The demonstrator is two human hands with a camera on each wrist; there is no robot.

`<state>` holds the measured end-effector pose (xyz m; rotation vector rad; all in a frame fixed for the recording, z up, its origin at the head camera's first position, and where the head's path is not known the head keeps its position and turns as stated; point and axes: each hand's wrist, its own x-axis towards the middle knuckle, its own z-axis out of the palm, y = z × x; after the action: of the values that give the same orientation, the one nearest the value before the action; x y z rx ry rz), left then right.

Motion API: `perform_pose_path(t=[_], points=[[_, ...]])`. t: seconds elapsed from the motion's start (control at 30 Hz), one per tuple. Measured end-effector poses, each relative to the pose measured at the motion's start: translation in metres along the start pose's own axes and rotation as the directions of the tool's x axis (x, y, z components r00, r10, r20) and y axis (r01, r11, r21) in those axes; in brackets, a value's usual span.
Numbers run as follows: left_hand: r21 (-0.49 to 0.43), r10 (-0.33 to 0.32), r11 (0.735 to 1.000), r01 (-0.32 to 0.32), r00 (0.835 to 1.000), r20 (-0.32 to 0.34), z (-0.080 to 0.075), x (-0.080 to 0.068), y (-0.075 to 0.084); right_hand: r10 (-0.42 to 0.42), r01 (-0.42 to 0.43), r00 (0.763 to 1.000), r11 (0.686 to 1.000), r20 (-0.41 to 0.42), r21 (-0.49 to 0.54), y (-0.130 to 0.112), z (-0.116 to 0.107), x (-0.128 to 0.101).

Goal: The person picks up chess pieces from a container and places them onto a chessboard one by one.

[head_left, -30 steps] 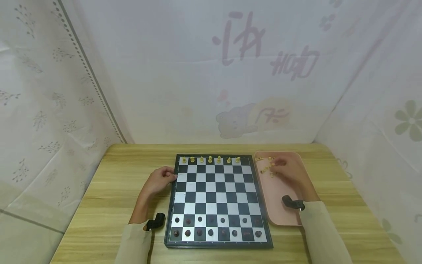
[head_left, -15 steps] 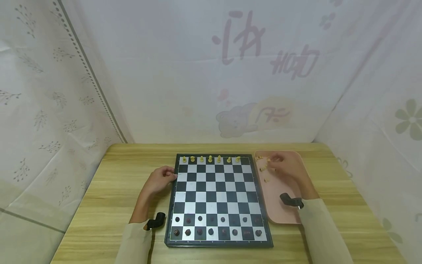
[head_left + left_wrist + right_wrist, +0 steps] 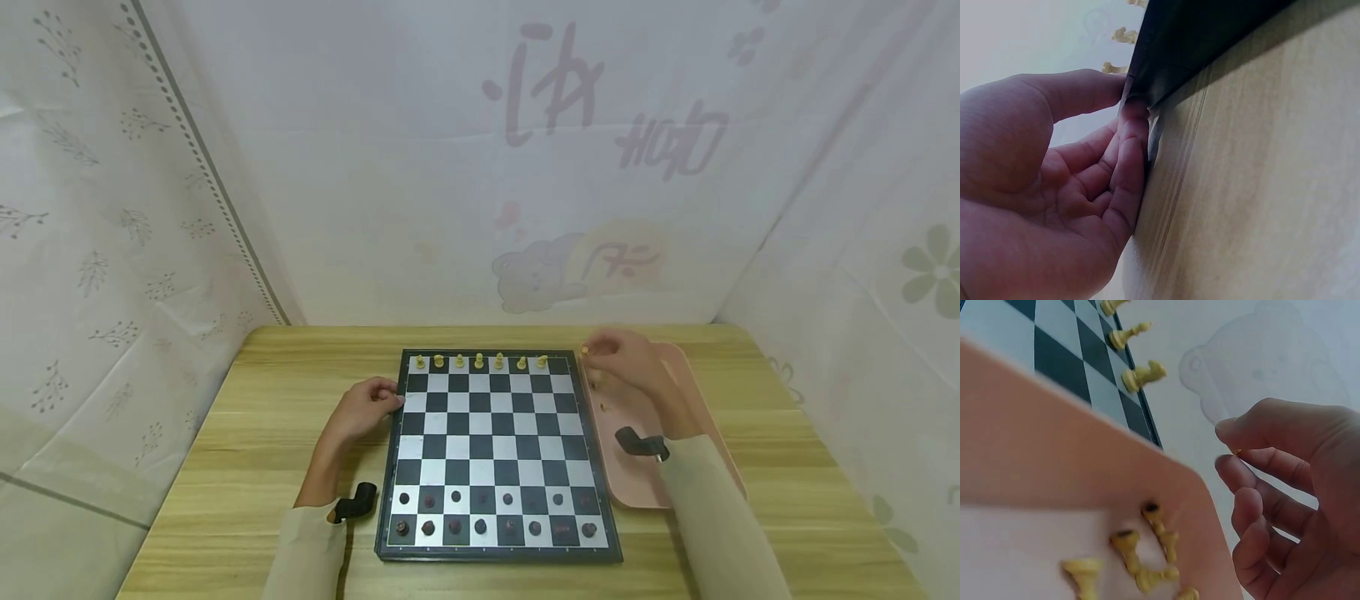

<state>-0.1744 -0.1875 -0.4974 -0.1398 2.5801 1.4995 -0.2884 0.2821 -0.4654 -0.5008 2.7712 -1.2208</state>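
A black-and-white chessboard lies on the wooden table. Several yellow pieces line its far row and dark pieces fill its two near rows. My left hand holds the board's left edge, thumb on top and fingers against the side. My right hand hovers over the far left corner of the pink tray. It pinches a small yellow chess piece between thumb and forefinger. Loose yellow pieces lie in the tray below it.
Pale patterned fabric walls close in the table at the back and on both sides. Bare wood shows to the left of the board and along the table's front edge. Each wrist carries a black camera mount.
My right hand has lifted off the loose pieces in the tray and moved left and away, toward the board's far right corner, with a piece pinched. The left hand has stayed put.
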Motion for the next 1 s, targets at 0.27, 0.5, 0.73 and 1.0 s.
perform_pose_path(t=[0.27,0.5,0.73,1.0], points=[[-0.003,-0.004,1.000,0.004,1.000,0.004,0.001,0.000,-0.001,0.048,-0.048,0.999,0.999,-0.003,0.015,-0.011,0.021,0.008],[-0.007,-0.003,1.000,0.003,1.000,0.005,0.000,-0.001,0.000,0.046,-0.047,0.999,0.992,-0.015,-0.118,-0.009,0.031,0.011],[-0.003,-0.002,1.000,0.002,1.000,0.003,-0.001,0.000,-0.001,0.048,-0.041,0.998,0.981,0.029,-0.189,-0.008,0.031,0.015],[-0.011,0.001,1.000,-0.001,1.000,0.003,-0.001,0.001,-0.003,0.081,-0.072,0.995,0.984,0.055,-0.161,-0.013,0.031,0.019]])
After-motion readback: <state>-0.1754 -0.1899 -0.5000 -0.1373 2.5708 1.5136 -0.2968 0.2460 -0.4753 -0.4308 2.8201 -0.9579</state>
